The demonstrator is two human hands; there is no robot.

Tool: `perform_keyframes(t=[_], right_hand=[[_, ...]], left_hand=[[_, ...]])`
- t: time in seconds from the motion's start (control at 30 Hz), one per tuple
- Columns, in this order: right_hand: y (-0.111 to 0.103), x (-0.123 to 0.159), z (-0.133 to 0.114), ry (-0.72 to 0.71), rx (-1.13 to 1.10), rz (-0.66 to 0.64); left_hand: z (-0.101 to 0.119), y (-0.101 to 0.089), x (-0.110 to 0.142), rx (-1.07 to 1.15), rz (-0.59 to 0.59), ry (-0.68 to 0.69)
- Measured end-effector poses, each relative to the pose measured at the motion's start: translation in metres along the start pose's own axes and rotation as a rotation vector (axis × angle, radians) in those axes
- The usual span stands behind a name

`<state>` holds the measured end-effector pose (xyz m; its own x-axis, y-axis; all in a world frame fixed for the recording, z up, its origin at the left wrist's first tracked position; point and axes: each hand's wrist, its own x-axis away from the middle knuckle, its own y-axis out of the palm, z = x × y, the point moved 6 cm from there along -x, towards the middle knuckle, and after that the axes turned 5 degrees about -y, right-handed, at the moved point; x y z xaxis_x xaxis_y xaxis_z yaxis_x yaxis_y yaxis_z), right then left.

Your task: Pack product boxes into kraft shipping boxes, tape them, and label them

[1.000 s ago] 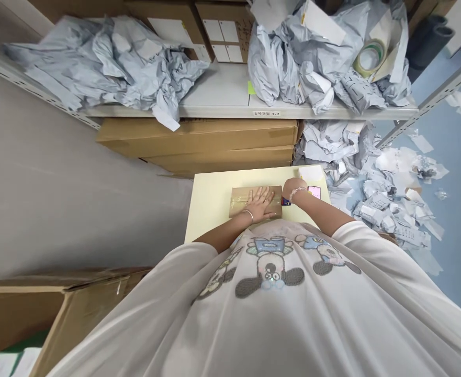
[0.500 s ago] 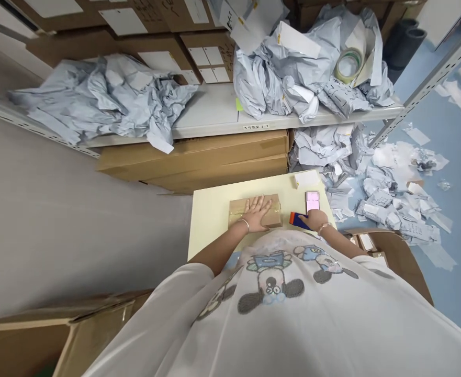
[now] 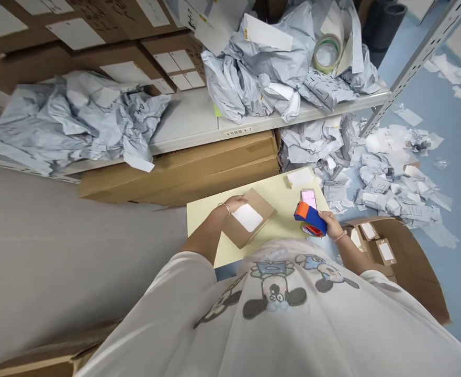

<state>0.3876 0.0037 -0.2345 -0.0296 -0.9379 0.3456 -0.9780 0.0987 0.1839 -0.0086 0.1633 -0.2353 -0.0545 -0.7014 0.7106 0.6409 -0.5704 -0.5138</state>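
My left hand (image 3: 237, 202) grips the upper left edge of a small cardboard box (image 3: 264, 203), which is turned at an angle over the pale yellow table (image 3: 202, 238). A white label (image 3: 248, 217) covers part of the box's visible face. In my right hand (image 3: 331, 224) is a blue and orange tape dispenser (image 3: 312, 218), held at the table's right side. Just behind the dispenser lies a phone (image 3: 308, 197) with a lit pinkish screen. A white paper slip (image 3: 300, 177) rests near the table's far right corner.
Behind the table stands a metal shelf (image 3: 191, 137) with grey mailer bags (image 3: 269, 68) and a tape roll (image 3: 327, 54). Long cardboard boxes (image 3: 183, 175) lean below it. An open carton (image 3: 414, 262) with small labelled boxes is at right. Grey parcels (image 3: 387, 193) cover the floor beyond.
My left hand went from lying flat on the box to gripping its edge. The box has turned over, showing its label. My right hand has lifted the tape dispenser, now in fuller view.
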Motion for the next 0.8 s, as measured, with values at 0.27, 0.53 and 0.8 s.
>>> perform_keyframes(t=[0.27,0.53,0.8], right_hand=[[0.004,0.006,-0.020,-0.144,0.091,0.062],[0.017,0.001,-0.040,-0.306,0.390,0.120],[0.021,-0.008,-0.039,-0.334,0.382,0.077]], left_hand=[[0.094,0.046,0.060,0.090,0.362,0.420],[0.134,0.106,0.114,0.274,0.135,0.511],[0.110,0.121,0.072,0.776,-0.067,0.104]])
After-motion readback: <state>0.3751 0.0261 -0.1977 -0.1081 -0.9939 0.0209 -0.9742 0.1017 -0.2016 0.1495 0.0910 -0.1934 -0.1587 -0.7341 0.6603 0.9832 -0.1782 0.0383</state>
